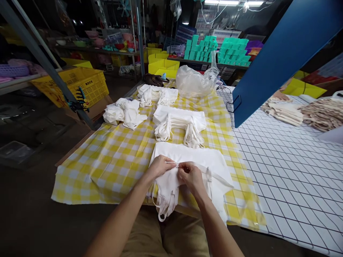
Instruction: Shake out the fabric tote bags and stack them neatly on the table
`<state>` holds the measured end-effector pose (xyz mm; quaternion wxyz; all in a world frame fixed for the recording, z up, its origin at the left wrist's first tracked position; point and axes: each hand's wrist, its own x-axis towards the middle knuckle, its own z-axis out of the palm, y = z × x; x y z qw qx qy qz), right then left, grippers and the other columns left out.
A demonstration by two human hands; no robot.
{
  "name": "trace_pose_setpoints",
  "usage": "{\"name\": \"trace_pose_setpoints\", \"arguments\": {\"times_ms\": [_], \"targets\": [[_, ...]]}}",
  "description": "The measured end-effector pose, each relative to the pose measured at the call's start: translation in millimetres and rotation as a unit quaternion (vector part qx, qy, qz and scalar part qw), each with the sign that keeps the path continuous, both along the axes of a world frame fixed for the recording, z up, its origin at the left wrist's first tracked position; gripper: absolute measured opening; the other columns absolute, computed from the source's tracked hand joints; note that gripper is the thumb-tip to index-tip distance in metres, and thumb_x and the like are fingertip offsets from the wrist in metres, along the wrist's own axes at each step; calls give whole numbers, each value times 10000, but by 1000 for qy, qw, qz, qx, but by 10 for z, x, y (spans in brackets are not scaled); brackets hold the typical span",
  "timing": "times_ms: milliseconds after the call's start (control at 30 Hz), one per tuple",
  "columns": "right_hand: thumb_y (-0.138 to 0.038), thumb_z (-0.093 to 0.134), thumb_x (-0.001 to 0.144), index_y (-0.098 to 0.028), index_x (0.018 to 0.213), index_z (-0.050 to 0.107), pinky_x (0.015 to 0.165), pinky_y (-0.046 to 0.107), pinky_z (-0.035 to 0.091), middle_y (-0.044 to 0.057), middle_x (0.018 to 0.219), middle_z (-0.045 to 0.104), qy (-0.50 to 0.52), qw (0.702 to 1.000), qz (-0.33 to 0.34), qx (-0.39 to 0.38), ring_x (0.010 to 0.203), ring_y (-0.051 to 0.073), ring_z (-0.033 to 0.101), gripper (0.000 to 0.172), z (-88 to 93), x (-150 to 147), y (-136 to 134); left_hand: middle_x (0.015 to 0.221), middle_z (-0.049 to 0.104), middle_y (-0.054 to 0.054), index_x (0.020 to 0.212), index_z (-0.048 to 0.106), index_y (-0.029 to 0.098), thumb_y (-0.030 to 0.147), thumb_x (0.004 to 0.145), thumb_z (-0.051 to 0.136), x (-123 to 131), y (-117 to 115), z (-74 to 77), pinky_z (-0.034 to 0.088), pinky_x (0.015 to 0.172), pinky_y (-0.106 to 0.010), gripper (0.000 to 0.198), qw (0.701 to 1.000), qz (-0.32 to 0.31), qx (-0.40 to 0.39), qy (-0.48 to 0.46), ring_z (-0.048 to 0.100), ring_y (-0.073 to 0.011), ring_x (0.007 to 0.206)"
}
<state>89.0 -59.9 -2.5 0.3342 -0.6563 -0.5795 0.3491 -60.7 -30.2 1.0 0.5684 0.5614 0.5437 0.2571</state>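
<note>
A white camisole-like garment [198,154] with thin straps lies flat before me at the front of the table, on what looks like more of the same white cloth. My left hand [160,167] pinches the edge of it near the middle. Close beside, my right hand [191,175] has its thumb and fingers pressed together on the same edge, where a strap [218,175] runs off to the right. Other straps [166,203] hang at the front edge. What exactly lies between my fingertips is too small to tell.
Beyond are a stack of folded white garments [180,116], another stack [158,93] and a crumpled white pile [123,111]. A clear plastic bag [194,82] sits at the back. A blue panel [278,57] slants on the right; beige cloth stacks [285,113] and part of another person's hand are behind it.
</note>
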Motion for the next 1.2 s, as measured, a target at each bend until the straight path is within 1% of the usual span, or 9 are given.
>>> {"name": "trace_pose_setpoints", "arguments": {"times_ms": [100,200,367,533,667,767,933,1100,1200], "targets": [[-319,478,638,-169,635,612,531,257,366,25,576,607,-15,1000,1,0,538,154,529,201,29,-14,3,437,384,63,821,719,90,378,677,608,-2,-3,16,222,455,-210,340,1000,-5,8,-8,269,-54,427],[-301,463,641,-170,618,608,543,259,362,25,574,604,-33,999,-3,13,540,152,529,196,37,-26,0,435,390,60,813,722,94,379,676,609,-4,-1,15,226,460,-211,336,1000,-7,14,-8,278,-58,434],[-279,454,626,-168,649,618,562,258,383,30,609,627,-13,1000,-2,15,565,157,545,199,2,-7,-2,439,430,51,818,725,100,388,662,621,0,1,5,237,471,-214,344,1000,3,17,4,304,-67,447],[-313,468,643,-173,631,607,540,255,372,22,583,610,-18,1000,-1,2,552,158,540,198,34,-18,-6,450,442,47,800,725,95,366,669,616,5,-7,38,246,477,-214,319,1000,2,13,-1,306,-65,448],[-276,459,630,-174,635,620,561,257,383,24,597,621,-28,999,-15,23,567,159,549,191,44,-29,-15,450,413,58,802,719,94,363,671,617,-1,-5,22,234,466,-214,316,1000,4,8,-2,286,-58,434],[-244,444,616,-172,675,634,565,253,390,24,616,628,-18,1000,-9,22,570,156,551,212,29,-22,-18,448,380,66,811,713,97,380,677,608,-6,2,-11,212,453,-213,330,1000,-2,7,-6,269,-55,426],[-295,454,657,-175,625,618,534,254,372,22,574,608,-30,999,-1,13,550,160,546,206,32,-33,-18,475,418,55,812,715,97,403,669,613,-12,7,-28,234,467,-214,353,1000,-2,14,-4,285,-56,440],[-237,431,623,-173,691,653,596,266,402,42,671,663,-37,999,-12,35,607,172,574,241,48,-41,-28,460,368,62,819,707,85,419,667,611,-13,10,-36,199,446,-208,379,1000,-3,10,-5,271,-55,433],[-278,448,649,-173,671,647,566,262,391,38,635,650,-31,999,-2,13,584,169,565,226,68,-43,-25,460,375,59,830,707,83,411,671,606,-10,13,-36,196,434,-204,377,1000,-2,5,-4,269,-54,425]]}}
